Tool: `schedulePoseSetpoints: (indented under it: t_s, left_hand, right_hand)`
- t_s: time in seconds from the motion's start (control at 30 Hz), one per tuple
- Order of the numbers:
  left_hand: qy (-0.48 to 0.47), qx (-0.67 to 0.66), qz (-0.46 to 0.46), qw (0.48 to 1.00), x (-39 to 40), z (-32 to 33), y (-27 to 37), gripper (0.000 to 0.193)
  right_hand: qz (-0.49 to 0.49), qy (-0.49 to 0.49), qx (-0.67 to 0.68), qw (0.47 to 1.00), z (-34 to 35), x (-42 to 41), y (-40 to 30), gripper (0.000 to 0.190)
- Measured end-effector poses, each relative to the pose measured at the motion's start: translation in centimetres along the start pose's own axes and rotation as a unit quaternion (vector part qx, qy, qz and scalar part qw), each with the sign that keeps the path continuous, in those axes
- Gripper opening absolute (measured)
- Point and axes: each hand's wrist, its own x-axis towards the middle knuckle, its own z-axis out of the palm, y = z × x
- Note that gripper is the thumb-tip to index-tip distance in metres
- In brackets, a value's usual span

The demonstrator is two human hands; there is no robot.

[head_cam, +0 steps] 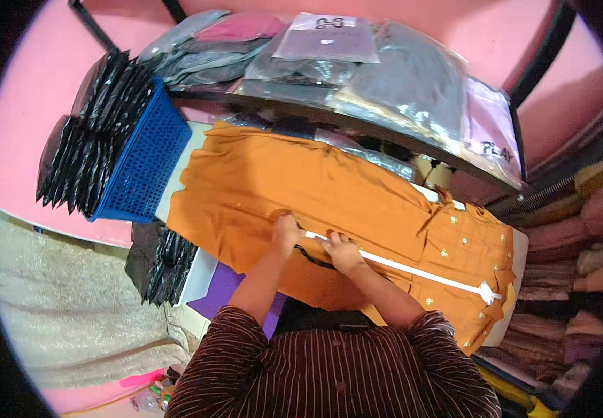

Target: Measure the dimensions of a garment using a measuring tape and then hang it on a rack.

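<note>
An orange garment point(301, 183) lies spread lengthwise before me, with rows of small pale buttons or motifs near its right end. Across it runs a narrow white strip point(419, 271), probably a measuring tape, from my hands to a white folded piece point(487, 293) at the right. My left hand point(285, 233) grips the strip's left part. Just right of it, my right hand point(344, 252) has its fingers on the strip, which passes beneath the palm. A dark cord-like loop point(314, 258) curves over the fabric between my hands.
A blue perforated basket point(142, 157) holding black plastic packets point(84, 136) stands at the left. More black packets point(168, 261) sit below it. Bagged garments point(411, 78) fill a raised shelf behind. Stacked folded fabrics point(552, 271) line the right side. A pale curtain point(71, 303) hangs lower left.
</note>
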Motion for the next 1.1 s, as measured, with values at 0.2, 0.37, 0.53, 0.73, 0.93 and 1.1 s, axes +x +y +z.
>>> schedulePoseSetpoints:
  t_s: [0.2, 0.37, 0.53, 0.73, 0.93, 1.1]
  left_hand:
    - [0.064, -0.123, 0.161, 0.977, 0.0, 1.2, -2.8, 0.04]
    - [0.03, -0.285, 0.141, 0.948, 1.7, -5.6, -11.8, 0.03]
    - [0.151, -0.189, 0.103, 0.965, 5.3, -15.8, -27.8, 0.021]
    - [0.259, 0.025, 0.013, 0.965, 8.6, -23.7, -34.9, 0.027]
    - [0.243, 0.261, -0.044, 0.933, 12.9, -21.7, -36.6, 0.033]
    - [0.236, 0.269, -0.057, 0.932, 15.0, -19.1, -37.1, 0.038]
  right_hand:
    - [0.049, -0.01, 0.028, 0.998, 0.0, 0.0, -0.2, 0.046]
    - [0.086, 0.006, 0.012, 0.996, 0.9, -0.7, 0.9, 0.046]
    - [0.073, 0.034, 0.023, 0.996, 0.4, -0.8, 0.3, 0.048]
    - [0.075, 0.036, 0.04, 0.996, -0.6, -0.1, -0.2, 0.049]
    - [0.088, 0.042, 0.038, 0.995, -1.6, 1.0, -1.7, 0.049]
    - [0.105, 0.023, 0.055, 0.993, -1.4, 1.2, -1.5, 0.049]
